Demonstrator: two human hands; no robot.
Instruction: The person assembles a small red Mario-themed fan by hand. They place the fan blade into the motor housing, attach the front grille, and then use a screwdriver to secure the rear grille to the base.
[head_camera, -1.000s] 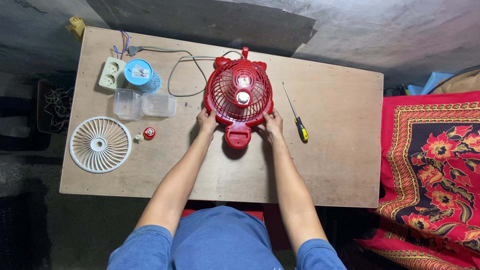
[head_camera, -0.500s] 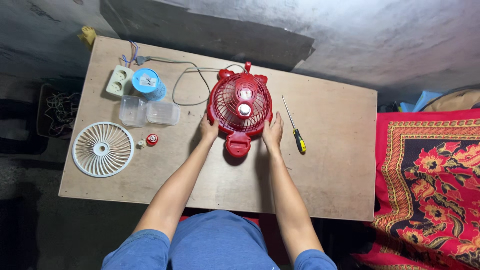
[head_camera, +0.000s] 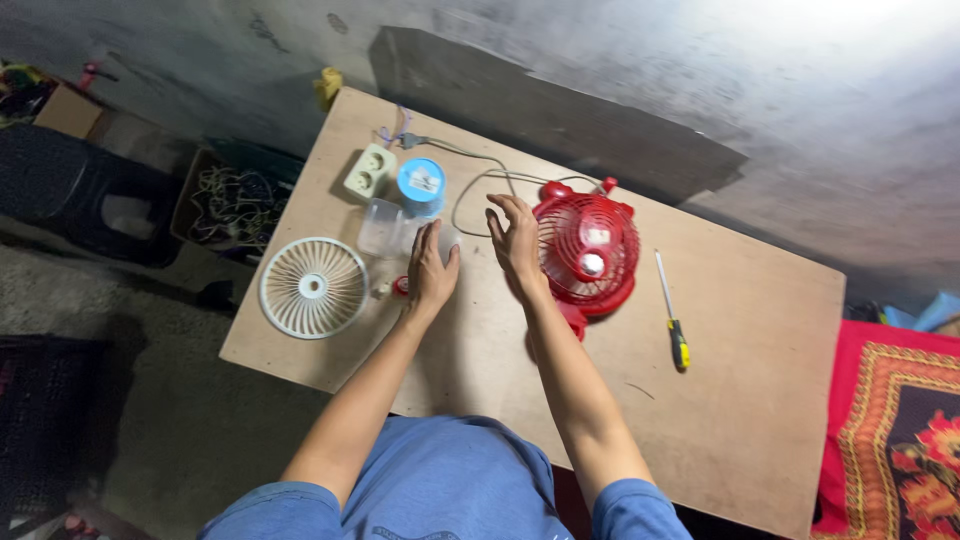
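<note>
Fan (head_camera: 590, 255) sits centre frame, unheld; right hand (head_camera: 517, 243) and left hand (head_camera: 431, 272) hover open, left hiding clear tubs (head_camera: 382, 228).

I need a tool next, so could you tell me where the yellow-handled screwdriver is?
In the head view, the yellow-handled screwdriver lies on the wooden table, right of the red plastic fan, clear of both hands.

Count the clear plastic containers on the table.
2. Both clear plastic containers sit side by side below the blue cylinder: one left, the other partly hidden behind the left hand. More may be hidden.
</note>
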